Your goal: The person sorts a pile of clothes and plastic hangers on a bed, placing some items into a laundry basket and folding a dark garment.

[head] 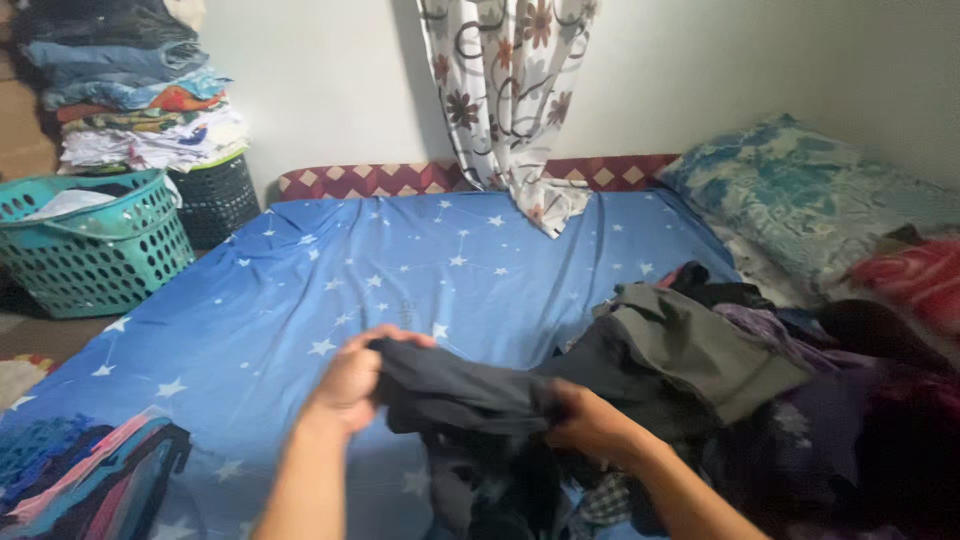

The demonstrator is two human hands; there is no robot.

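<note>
Nearest the camera, two bare forearms reach in from the bottom edge, and both hands grip a dark grey garment (pixel 450 385) held just above the bed (pixel 300 300). The left hand (pixel 350 380) is closed around one bunched end, fingers curled over the cloth; the right hand (pixel 590 420) is clenched on the other end. The bed has a blue sheet with white stars. To the right lies a pile of dark clothes (pixel 760 400). A teal laundry basket (pixel 95 250) stands on the floor at left, beside stacked folded clothes (pixel 140 90). A flowered curtain (pixel 510 100) hangs behind.
</note>
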